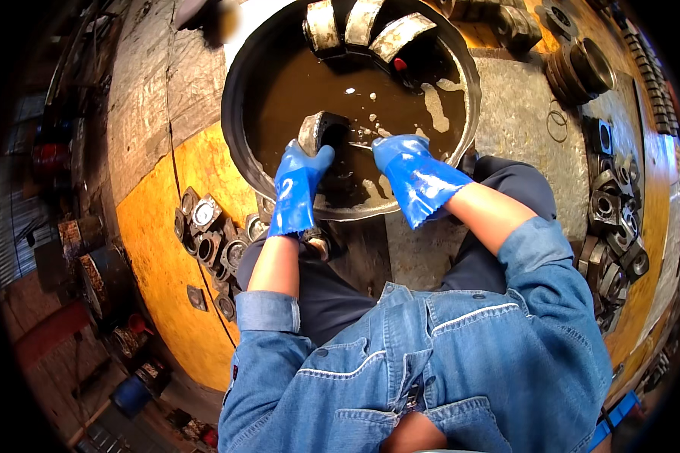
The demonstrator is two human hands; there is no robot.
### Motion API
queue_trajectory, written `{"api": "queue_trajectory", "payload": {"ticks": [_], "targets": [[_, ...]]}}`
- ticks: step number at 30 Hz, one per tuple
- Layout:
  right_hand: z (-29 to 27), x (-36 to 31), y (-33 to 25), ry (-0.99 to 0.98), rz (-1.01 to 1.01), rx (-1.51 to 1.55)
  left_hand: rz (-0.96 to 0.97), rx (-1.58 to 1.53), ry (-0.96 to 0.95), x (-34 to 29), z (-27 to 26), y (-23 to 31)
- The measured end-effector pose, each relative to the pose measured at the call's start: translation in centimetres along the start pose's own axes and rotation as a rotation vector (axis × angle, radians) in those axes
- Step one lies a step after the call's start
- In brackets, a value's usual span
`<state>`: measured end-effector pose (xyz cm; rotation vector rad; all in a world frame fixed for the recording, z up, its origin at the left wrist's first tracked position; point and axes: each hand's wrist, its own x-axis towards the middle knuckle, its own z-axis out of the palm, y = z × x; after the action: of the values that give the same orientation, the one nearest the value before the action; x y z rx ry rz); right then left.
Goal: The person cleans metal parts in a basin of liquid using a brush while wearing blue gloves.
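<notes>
Both my hands wear blue rubber gloves and work over a round dark basin (233,113) of murky brown liquid. My left hand (298,185) grips a curved grey metal part (311,133), its hollow dark side turned to the right. From the closed fingers of my right hand (415,177) a thin metal rod-like tool (360,146) points left toward that part; its handle is hidden in the glove. Across the far side of the basin stand several curved metal blocks (361,23), partly in the liquid. A small red object (400,65) lies beside them.
Left of my knees, small metal flanged parts (204,211) are heaped on a yellow floor sheet (151,219). More metal parts (608,204) lie in a row at the right, below stacked metal rings (582,69). Two thin rings (557,125) rest on the floor nearby.
</notes>
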<state>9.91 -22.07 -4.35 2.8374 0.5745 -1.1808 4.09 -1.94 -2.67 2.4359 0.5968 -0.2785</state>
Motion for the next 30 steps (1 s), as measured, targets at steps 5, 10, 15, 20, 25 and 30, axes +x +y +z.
{"api": "queue_trajectory", "payload": {"ticks": [5,10,15,20,25,30], "targets": [[1.0,1.2,1.2,-0.004,0.028,0.036,-0.039,-0.001,-0.047,0.3,-0.1,0.5],[-0.6,0.0,0.4,0.013,-0.062,0.020,-0.060,-0.051,-0.060,0.5,-0.1,0.1],[0.6,0.9,0.9,-0.078,0.054,0.034,-0.037,-0.134,-0.094,0.7,0.2,0.7],[-2.9,-1.3,0.0,0.000,-0.043,-0.054,-0.051,-0.225,-0.069,-0.2,-0.8,0.7],[0.6,1.1,0.0,-0.097,0.071,0.005,-0.048,-0.275,-0.075,0.4,0.1,-0.2],[-0.6,0.4,1.0,-0.036,-0.078,0.076,-0.087,-0.366,-0.116,0.6,0.1,-0.6]]}}
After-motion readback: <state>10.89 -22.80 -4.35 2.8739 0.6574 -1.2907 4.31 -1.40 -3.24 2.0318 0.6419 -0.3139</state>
